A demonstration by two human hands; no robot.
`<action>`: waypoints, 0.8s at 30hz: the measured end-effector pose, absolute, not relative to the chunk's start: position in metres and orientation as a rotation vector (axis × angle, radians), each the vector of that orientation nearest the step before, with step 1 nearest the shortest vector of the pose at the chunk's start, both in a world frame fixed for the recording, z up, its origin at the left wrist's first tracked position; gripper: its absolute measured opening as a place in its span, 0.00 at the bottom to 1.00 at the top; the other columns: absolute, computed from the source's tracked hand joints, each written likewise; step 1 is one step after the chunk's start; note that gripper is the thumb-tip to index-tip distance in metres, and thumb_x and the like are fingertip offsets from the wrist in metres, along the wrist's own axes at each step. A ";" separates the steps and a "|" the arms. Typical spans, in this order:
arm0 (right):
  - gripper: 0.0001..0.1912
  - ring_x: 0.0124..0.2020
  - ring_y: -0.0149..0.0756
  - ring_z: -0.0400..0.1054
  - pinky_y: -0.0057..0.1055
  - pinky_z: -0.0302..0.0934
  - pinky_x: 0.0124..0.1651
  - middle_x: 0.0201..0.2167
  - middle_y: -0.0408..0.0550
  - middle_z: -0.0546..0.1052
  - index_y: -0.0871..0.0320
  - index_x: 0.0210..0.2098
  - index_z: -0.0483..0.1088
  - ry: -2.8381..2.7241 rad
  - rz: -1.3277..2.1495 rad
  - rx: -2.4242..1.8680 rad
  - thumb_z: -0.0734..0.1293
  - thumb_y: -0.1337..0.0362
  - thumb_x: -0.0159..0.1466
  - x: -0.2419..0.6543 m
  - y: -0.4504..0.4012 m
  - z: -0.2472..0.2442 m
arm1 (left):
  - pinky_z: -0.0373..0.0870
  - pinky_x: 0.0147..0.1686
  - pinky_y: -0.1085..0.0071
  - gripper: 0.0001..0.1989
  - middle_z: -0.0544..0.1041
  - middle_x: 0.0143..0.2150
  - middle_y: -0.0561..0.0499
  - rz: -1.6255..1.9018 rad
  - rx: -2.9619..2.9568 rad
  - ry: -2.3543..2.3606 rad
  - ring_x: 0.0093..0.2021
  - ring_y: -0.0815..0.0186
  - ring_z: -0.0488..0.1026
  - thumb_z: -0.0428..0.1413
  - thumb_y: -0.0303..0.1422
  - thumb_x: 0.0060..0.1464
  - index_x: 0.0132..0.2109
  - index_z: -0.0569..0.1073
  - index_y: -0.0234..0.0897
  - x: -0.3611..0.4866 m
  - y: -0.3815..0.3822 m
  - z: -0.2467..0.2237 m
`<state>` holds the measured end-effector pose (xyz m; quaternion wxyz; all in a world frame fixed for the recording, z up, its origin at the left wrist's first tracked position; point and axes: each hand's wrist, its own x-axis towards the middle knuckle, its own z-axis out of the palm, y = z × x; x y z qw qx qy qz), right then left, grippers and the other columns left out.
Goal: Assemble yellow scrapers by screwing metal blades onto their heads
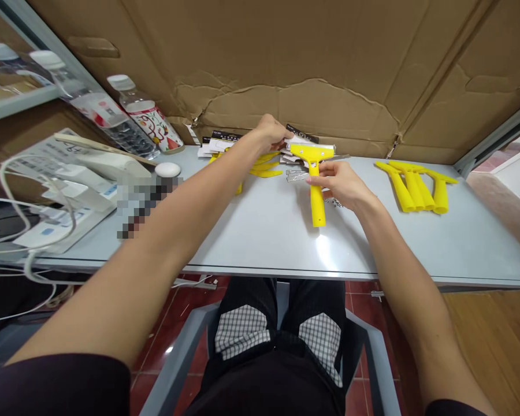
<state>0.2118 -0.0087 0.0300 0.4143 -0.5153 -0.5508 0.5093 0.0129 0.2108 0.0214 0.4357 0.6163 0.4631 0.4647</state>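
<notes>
My right hand [340, 182] is closed around a yellow scraper [317, 199] with a T-shaped head, held upright over the table, handle end toward me. A thin metal piece [341, 157] sticks out above those fingers. Farther back, my left hand [271, 134] has its fingers pinched at the edge of a black-and-white packet [303, 136]; the exact grip is partly hidden. Below it lie more white packets [288, 157] and several yellow scraper parts [264, 166], partly covered by my left forearm. A small clear plastic piece [296, 175] is beside the scraper.
Several yellow scraper handles [420, 188] lie at the right of the grey-white table [251, 237]. Brown cardboard [286, 52] walls the back. Bottles [149, 121], a white oval object [167, 170] and white boxes with cables [82, 185] stand at left.
</notes>
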 end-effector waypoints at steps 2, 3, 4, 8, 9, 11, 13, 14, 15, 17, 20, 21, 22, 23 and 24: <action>0.28 0.39 0.44 0.80 0.38 0.75 0.35 0.40 0.48 0.80 0.52 0.45 0.72 -1.314 1.287 -1.269 0.85 0.64 0.50 0.212 -0.009 0.032 | 0.75 0.47 0.48 0.17 0.68 0.23 0.52 1.083 1.428 1.360 0.40 0.55 0.78 0.74 0.29 0.45 0.28 0.70 0.41 0.002 0.194 0.031; 0.28 0.39 0.45 0.81 0.40 0.76 0.37 0.41 0.48 0.81 0.51 0.48 0.70 -1.273 1.290 -1.256 0.83 0.66 0.53 0.211 -0.009 0.033 | 0.75 0.45 0.50 0.16 0.69 0.24 0.52 1.095 1.409 1.378 0.39 0.56 0.77 0.73 0.29 0.46 0.29 0.71 0.41 -0.005 0.183 0.036; 0.26 0.38 0.45 0.81 0.41 0.77 0.38 0.42 0.49 0.81 0.51 0.49 0.69 -1.232 1.289 -1.250 0.80 0.67 0.56 0.211 -0.009 0.034 | 0.75 0.43 0.53 0.14 0.71 0.25 0.51 1.121 1.416 1.352 0.37 0.57 0.76 0.72 0.29 0.47 0.31 0.73 0.41 -0.012 0.171 0.039; 0.16 0.35 0.38 0.78 0.35 0.74 0.35 0.44 0.49 0.81 0.52 0.47 0.70 -1.153 1.287 -1.237 0.74 0.66 0.61 0.209 -0.009 0.038 | 0.75 0.34 0.66 0.13 0.75 0.32 0.49 1.192 1.500 1.250 0.35 0.62 0.75 0.71 0.36 0.51 0.33 0.73 0.41 -0.041 0.115 0.038; 0.15 0.34 0.36 0.76 0.33 0.73 0.33 0.43 0.48 0.80 0.52 0.46 0.71 -1.152 1.286 -1.215 0.74 0.65 0.61 0.209 -0.009 0.038 | 0.74 0.32 0.68 0.13 0.76 0.32 0.49 1.201 1.530 1.234 0.35 0.62 0.76 0.71 0.37 0.52 0.34 0.74 0.41 -0.046 0.102 0.036; 0.14 0.32 0.33 0.72 0.31 0.70 0.31 0.42 0.46 0.77 0.52 0.43 0.73 -1.152 1.268 -1.150 0.76 0.63 0.59 0.210 -0.007 0.037 | 0.75 0.32 0.70 0.12 0.79 0.36 0.48 1.181 1.599 1.167 0.37 0.62 0.78 0.70 0.40 0.54 0.37 0.77 0.40 -0.053 0.078 0.031; 0.14 0.33 0.32 0.71 0.31 0.70 0.32 0.41 0.45 0.75 0.52 0.41 0.73 -1.148 1.225 -1.096 0.78 0.60 0.59 0.213 -0.004 0.037 | 0.78 0.33 0.70 0.15 0.81 0.38 0.47 1.152 1.663 1.074 0.39 0.61 0.80 0.70 0.45 0.55 0.42 0.80 0.40 -0.055 0.060 0.027; 0.14 0.34 0.34 0.72 0.33 0.72 0.35 0.41 0.45 0.74 0.51 0.41 0.73 -1.149 1.198 -1.085 0.78 0.58 0.59 0.214 -0.003 0.036 | 0.80 0.35 0.69 0.17 0.83 0.40 0.46 1.129 1.691 1.017 0.40 0.61 0.81 0.71 0.46 0.55 0.44 0.81 0.41 -0.055 0.052 0.025; 0.15 0.37 0.36 0.73 0.34 0.73 0.38 0.41 0.46 0.74 0.51 0.41 0.73 -1.154 1.172 -1.085 0.78 0.55 0.60 0.216 -0.002 0.036 | 0.81 0.36 0.69 0.18 0.84 0.41 0.46 1.104 1.704 0.967 0.40 0.60 0.82 0.71 0.47 0.54 0.45 0.82 0.41 -0.055 0.046 0.023; 0.18 0.43 0.40 0.75 0.37 0.74 0.44 0.42 0.47 0.75 0.50 0.41 0.71 -1.182 1.113 -1.113 0.77 0.49 0.61 0.221 0.001 0.035 | 0.83 0.36 0.67 0.19 0.85 0.43 0.44 1.045 1.708 0.892 0.39 0.60 0.82 0.71 0.48 0.54 0.45 0.83 0.39 -0.053 0.037 0.019; 0.24 0.50 0.46 0.76 0.41 0.73 0.47 0.46 0.50 0.77 0.48 0.42 0.70 -1.238 1.020 -1.173 0.76 0.40 0.60 0.228 0.005 0.032 | 0.83 0.38 0.63 0.16 0.85 0.40 0.45 0.933 1.753 0.851 0.37 0.61 0.82 0.71 0.46 0.54 0.42 0.84 0.38 -0.052 0.031 0.013; 0.26 0.51 0.47 0.75 0.42 0.73 0.47 0.47 0.50 0.78 0.48 0.42 0.70 -1.249 0.985 -1.184 0.75 0.37 0.59 0.230 0.007 0.030 | 0.83 0.38 0.63 0.15 0.84 0.38 0.46 0.893 1.779 0.844 0.36 0.61 0.81 0.71 0.45 0.55 0.39 0.84 0.38 -0.052 0.030 0.011; 0.27 0.53 0.49 0.75 0.43 0.73 0.47 0.48 0.50 0.78 0.48 0.42 0.69 -1.254 0.948 -1.191 0.75 0.35 0.59 0.233 0.009 0.028 | 0.82 0.38 0.63 0.14 0.83 0.35 0.46 0.853 1.804 0.832 0.35 0.61 0.80 0.71 0.45 0.55 0.37 0.83 0.39 -0.052 0.029 0.010; 0.29 0.54 0.50 0.75 0.44 0.73 0.47 0.50 0.51 0.78 0.48 0.42 0.69 -1.254 0.911 -1.191 0.75 0.33 0.58 0.235 0.012 0.026 | 0.81 0.37 0.64 0.13 0.82 0.33 0.47 0.817 1.825 0.815 0.33 0.61 0.79 0.70 0.44 0.55 0.35 0.82 0.39 -0.052 0.029 0.009; 0.30 0.55 0.52 0.74 0.45 0.73 0.47 0.51 0.51 0.78 0.47 0.42 0.69 -1.246 0.876 -1.184 0.75 0.31 0.57 0.238 0.014 0.024 | 0.80 0.36 0.64 0.13 0.81 0.31 0.47 0.782 1.840 0.795 0.32 0.61 0.79 0.70 0.44 0.56 0.33 0.81 0.39 -0.052 0.028 0.009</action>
